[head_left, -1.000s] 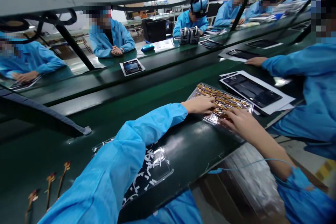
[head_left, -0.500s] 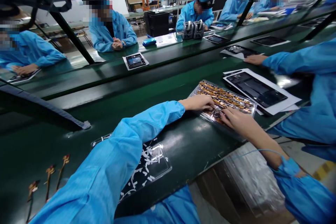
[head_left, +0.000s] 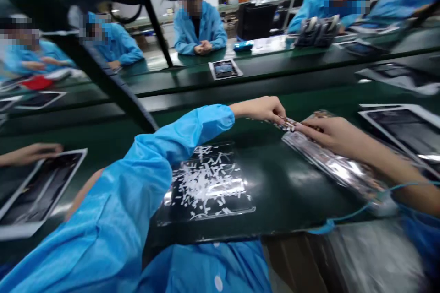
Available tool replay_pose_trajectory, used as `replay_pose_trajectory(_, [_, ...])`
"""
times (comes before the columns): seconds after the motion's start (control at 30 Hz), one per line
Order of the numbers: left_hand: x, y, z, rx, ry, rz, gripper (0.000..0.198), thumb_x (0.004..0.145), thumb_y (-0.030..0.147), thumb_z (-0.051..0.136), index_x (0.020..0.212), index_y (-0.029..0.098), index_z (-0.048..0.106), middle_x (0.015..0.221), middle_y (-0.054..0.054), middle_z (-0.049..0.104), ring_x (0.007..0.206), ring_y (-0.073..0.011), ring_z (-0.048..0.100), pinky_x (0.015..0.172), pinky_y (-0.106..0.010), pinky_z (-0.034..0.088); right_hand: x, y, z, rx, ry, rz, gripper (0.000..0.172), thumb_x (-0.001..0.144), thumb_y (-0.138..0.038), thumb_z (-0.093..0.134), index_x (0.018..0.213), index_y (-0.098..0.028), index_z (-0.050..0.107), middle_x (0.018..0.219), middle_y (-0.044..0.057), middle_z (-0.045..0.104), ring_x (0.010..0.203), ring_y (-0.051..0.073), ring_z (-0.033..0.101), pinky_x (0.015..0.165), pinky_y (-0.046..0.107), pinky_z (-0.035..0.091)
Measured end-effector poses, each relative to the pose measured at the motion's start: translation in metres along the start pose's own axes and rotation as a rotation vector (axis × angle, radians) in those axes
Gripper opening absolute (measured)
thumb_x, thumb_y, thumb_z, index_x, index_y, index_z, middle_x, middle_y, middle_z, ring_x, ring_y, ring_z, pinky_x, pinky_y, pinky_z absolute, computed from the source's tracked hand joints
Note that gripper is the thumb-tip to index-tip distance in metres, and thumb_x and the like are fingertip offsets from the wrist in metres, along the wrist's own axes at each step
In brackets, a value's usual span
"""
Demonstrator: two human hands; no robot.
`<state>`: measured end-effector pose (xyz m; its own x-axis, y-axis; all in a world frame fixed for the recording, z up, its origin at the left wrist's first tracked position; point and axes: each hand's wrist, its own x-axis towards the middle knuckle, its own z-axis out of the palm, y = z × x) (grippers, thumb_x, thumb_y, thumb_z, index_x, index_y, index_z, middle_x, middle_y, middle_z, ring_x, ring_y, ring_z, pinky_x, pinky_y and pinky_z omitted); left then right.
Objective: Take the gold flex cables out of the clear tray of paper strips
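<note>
A small part (head_left: pixel 288 124) is pinched between the left hand (head_left: pixel 263 109) and the right hand (head_left: pixel 326 132), just above the near end of a clear tray (head_left: pixel 330 165) on the green bench (head_left: pixel 282 192). Nearer lies a second tray (head_left: pixel 206 185) strewn with white scraps. Tablets (head_left: pixel 402 126) lie right of the hands, with another (head_left: pixel 224 69) across the belt.

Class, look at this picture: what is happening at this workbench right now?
A person in a blue coat works at a green bench. The left hand and right hand meet over the near end of a clear tray, pinching a small part between their fingertips. In front of the person lies another clear tray scattered with white scraps. Other people in blue sit across the belt.
</note>
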<state>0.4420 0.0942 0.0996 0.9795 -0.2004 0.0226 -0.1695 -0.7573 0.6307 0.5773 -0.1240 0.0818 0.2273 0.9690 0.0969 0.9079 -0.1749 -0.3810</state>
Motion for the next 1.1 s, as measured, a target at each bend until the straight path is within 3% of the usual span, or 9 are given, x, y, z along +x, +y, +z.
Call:
replay_pose_trajectory(0.1, [-0.091, -0.028, -0.012, -0.153, 0.063, -0.306, 0.026, 0.081, 0.034, 0.070, 0.088, 0.011, 0.079, 0.071, -0.002, 0.066, 0.065, -0.0116, 0.050, 0.065, -0.026, 0.035, 0.071, -0.046, 0.044, 0.164, -0.160, -0.120, 0.058, 0.089, -0.073, 0.046, 0.094, -0.020, 0.071, 0.068, 0.003, 0.066, 0.058, 0.016, 0.055, 0.058, 0.030, 0.039])
replay_pose_trajectory(0.2, [-0.170, -0.051, -0.005, -0.258, 0.156, -0.583, 0.023, 0.076, 0.035, 0.072, 0.078, 0.012, 0.077, 0.063, 0.000, 0.060, 0.062, -0.0106, 0.046, 0.062, -0.026, 0.033, 0.125, -0.094, 0.098, 0.271, -0.319, -0.226, 0.062, 0.086, -0.077, 0.047, 0.090, -0.019, 0.070, 0.065, 0.001, 0.063, 0.054, 0.013, 0.051, 0.053, 0.027, 0.038])
replay_pose_trajectory(0.33, [-0.231, -0.072, 0.017, -0.289, 0.195, -0.727, 0.024, 0.074, 0.036, 0.072, 0.077, 0.013, 0.078, 0.064, -0.001, 0.064, 0.061, -0.0121, 0.049, 0.060, -0.026, 0.035, 0.158, -0.135, 0.148, 0.285, -0.467, -0.321, 0.067, 0.082, -0.081, 0.047, 0.090, -0.020, 0.073, 0.066, 0.001, 0.063, 0.056, 0.013, 0.053, 0.053, 0.026, 0.040])
replay_pose_trajectory(0.47, [-0.244, -0.086, 0.027, -0.269, 0.193, -0.767, 0.028, 0.080, 0.038, 0.068, 0.087, 0.014, 0.080, 0.075, -0.003, 0.071, 0.065, -0.0128, 0.055, 0.062, -0.025, 0.039, 0.174, -0.133, 0.163, 0.209, -0.472, -0.332, 0.061, 0.082, -0.076, 0.051, 0.091, -0.021, 0.076, 0.073, 0.003, 0.069, 0.062, 0.015, 0.059, 0.059, 0.028, 0.045])
replay_pose_trajectory(0.6, [-0.242, -0.091, 0.017, -0.161, 0.184, -0.737, 0.031, 0.081, 0.041, 0.071, 0.095, 0.014, 0.081, 0.085, -0.004, 0.075, 0.076, -0.0152, 0.062, 0.070, -0.025, 0.043, 0.186, -0.106, 0.156, 0.094, -0.323, -0.274, 0.057, 0.078, -0.070, 0.058, 0.100, -0.021, 0.078, 0.089, 0.008, 0.071, 0.070, 0.019, 0.064, 0.066, 0.033, 0.048])
replay_pose_trajectory(0.73, [-0.239, -0.086, 0.010, 0.005, 0.294, -0.683, 0.038, 0.087, 0.032, 0.065, 0.119, 0.013, 0.074, 0.110, -0.009, 0.074, 0.096, -0.0186, 0.065, 0.084, -0.026, 0.045, 0.183, -0.094, 0.149, 0.016, -0.198, -0.264, 0.059, 0.079, -0.069, 0.057, 0.109, -0.022, 0.077, 0.107, 0.013, 0.067, 0.075, 0.021, 0.064, 0.070, 0.036, 0.049])
replay_pose_trajectory(0.93, [-0.233, -0.077, 0.034, 0.110, 0.298, -0.604, 0.038, 0.087, 0.041, 0.067, 0.114, 0.015, 0.074, 0.108, -0.008, 0.073, 0.097, -0.0204, 0.066, 0.076, -0.026, 0.045, 0.170, -0.129, 0.166, 0.066, -0.179, -0.414, 0.045, 0.088, -0.062, 0.053, 0.099, -0.025, 0.077, 0.105, 0.010, 0.067, 0.087, 0.022, 0.064, 0.079, 0.036, 0.048])
replay_pose_trajectory(1.1, [-0.234, -0.080, 0.049, 0.168, 0.302, -0.617, 0.037, 0.086, 0.037, 0.068, 0.116, 0.016, 0.073, 0.113, -0.009, 0.070, 0.103, -0.0229, 0.065, 0.078, -0.028, 0.045, 0.169, -0.147, 0.173, 0.173, -0.187, -0.431, 0.040, 0.087, -0.057, 0.054, 0.082, -0.023, 0.073, 0.094, 0.010, 0.069, 0.083, 0.023, 0.063, 0.076, 0.036, 0.048])
